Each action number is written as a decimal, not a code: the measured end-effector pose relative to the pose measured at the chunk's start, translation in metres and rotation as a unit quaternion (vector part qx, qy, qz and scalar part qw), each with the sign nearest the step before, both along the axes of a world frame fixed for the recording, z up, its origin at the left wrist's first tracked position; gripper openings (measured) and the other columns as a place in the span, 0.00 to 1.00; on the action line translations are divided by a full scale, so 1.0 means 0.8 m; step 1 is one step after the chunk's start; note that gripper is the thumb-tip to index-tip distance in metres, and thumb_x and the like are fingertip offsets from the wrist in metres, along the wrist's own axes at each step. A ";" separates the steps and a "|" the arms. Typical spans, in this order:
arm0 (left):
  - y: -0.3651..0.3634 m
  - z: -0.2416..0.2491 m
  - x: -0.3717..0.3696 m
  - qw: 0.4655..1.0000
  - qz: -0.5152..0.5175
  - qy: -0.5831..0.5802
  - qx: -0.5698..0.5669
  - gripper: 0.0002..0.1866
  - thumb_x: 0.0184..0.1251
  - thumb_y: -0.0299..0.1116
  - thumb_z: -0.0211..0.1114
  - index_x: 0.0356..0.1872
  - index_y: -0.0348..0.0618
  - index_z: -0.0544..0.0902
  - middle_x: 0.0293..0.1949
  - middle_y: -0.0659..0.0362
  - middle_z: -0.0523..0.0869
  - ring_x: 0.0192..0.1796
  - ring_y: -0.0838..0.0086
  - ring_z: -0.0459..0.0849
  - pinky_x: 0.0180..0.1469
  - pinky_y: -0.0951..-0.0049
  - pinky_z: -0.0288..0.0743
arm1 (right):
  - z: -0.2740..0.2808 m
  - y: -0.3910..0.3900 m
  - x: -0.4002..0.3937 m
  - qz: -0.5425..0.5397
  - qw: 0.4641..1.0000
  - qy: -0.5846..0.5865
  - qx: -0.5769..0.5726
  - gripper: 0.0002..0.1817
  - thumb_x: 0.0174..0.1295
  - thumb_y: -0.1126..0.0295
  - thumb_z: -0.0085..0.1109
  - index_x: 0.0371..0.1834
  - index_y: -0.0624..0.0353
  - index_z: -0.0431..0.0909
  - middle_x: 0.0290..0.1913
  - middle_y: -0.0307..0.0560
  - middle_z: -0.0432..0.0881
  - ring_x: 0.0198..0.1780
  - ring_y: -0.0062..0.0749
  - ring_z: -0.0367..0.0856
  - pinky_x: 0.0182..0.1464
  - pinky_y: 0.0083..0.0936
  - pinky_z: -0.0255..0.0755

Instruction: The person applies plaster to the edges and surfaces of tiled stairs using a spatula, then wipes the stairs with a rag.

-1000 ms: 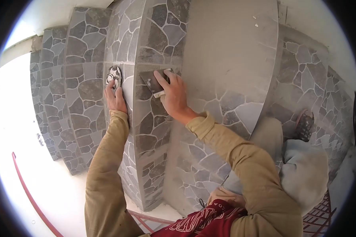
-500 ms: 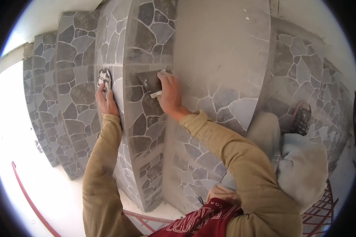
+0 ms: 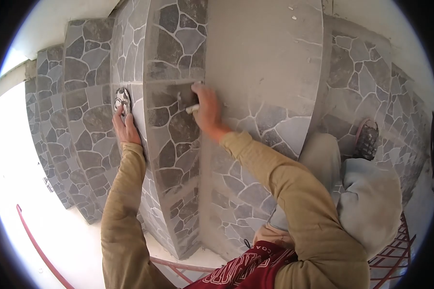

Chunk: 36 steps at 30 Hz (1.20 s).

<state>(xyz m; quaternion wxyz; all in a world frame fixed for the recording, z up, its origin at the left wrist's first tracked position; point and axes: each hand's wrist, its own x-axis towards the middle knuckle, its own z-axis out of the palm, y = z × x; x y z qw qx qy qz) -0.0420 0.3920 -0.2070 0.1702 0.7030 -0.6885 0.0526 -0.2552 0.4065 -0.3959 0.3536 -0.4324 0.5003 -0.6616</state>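
My left hand [image 3: 126, 126] is against the left face of the tiled corner. Under its fingers is a dark, crumpled lump smeared with white [image 3: 123, 100], perhaps a rag or sponge. Around the corner edge, my right hand [image 3: 208, 110] is closed on a flat trowel with a pale handle [image 3: 192, 109]. The trowel's thin dark blade is blurred by motion and hard to separate from the tiles behind it. It lies over the narrow tiled face [image 3: 171, 144], which has a stone pattern of grey shapes with pale joints.
Right of the narrow face is a wall of dusty, partly covered tiles [image 3: 260, 53]. My bent knee [image 3: 369, 207] and a patterned shoe [image 3: 366, 139] are at the right. Red metal bars [image 3: 393, 255] show low on the right, and a red rail [image 3: 38, 245] at lower left.
The trowel and my right hand have shifted slightly against the narrow face, and the blade is now blurred. My left hand stays on the left face with the smeared lump. The view has turned slightly.
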 end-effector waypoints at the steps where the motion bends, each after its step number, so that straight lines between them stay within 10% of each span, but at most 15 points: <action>1: 0.002 0.002 -0.009 1.000 0.004 0.009 0.000 0.25 0.70 0.37 0.58 0.65 0.36 0.77 0.62 0.44 0.78 0.67 0.53 0.74 0.72 0.59 0.63 | -0.002 -0.001 0.002 -0.009 1.000 -0.015 0.009 0.33 0.44 0.88 0.65 0.59 0.61 0.75 0.60 0.58 0.80 0.63 0.60 0.74 0.65 0.46 0.69; 12: 0.006 0.005 -0.028 1.000 0.005 0.002 -0.022 0.25 0.70 0.39 0.58 0.65 0.41 0.78 0.61 0.43 0.79 0.67 0.50 0.74 0.71 0.57 0.64 | 0.021 -0.066 -0.038 0.030 0.995 -0.022 0.097 0.14 0.60 0.77 0.62 0.49 0.59 0.82 0.48 0.59 0.86 0.53 0.59 0.82 0.55 0.49 0.75; 15: 0.007 0.000 -0.024 0.999 0.004 -0.002 -0.049 0.24 0.69 0.40 0.59 0.64 0.43 0.79 0.60 0.42 0.80 0.65 0.46 0.75 0.69 0.55 0.66 | 0.036 -0.123 -0.117 0.143 0.986 0.085 -0.025 0.20 0.61 0.70 0.69 0.57 0.59 0.85 0.51 0.64 0.87 0.51 0.57 0.87 0.56 0.41 0.78; 23: 0.012 0.005 -0.035 0.999 0.027 0.006 -0.047 0.24 0.69 0.41 0.59 0.64 0.44 0.79 0.62 0.42 0.79 0.66 0.47 0.75 0.71 0.57 0.65 | 0.033 -0.153 -0.132 0.319 0.930 0.166 0.073 0.30 0.57 0.69 0.73 0.63 0.67 0.80 0.56 0.66 0.85 0.58 0.48 0.87 0.61 0.34 0.76; 30: 0.006 0.002 -0.026 0.999 -0.002 0.007 -0.048 0.24 0.68 0.40 0.59 0.63 0.40 0.79 0.61 0.42 0.79 0.66 0.47 0.75 0.71 0.56 0.65 | -0.026 -0.166 -0.123 0.234 0.961 0.140 -0.042 0.27 0.55 0.62 0.76 0.53 0.70 0.84 0.47 0.67 0.88 0.51 0.48 0.88 0.56 0.34 0.77; 36: 0.007 0.006 -0.028 1.000 0.004 -0.001 -0.026 0.24 0.69 0.40 0.59 0.63 0.42 0.79 0.62 0.43 0.79 0.66 0.48 0.74 0.72 0.57 0.64 | 0.020 -0.149 -0.149 0.233 0.953 0.134 0.139 0.22 0.55 0.70 0.74 0.54 0.63 0.86 0.48 0.60 0.89 0.54 0.53 0.87 0.58 0.37 0.78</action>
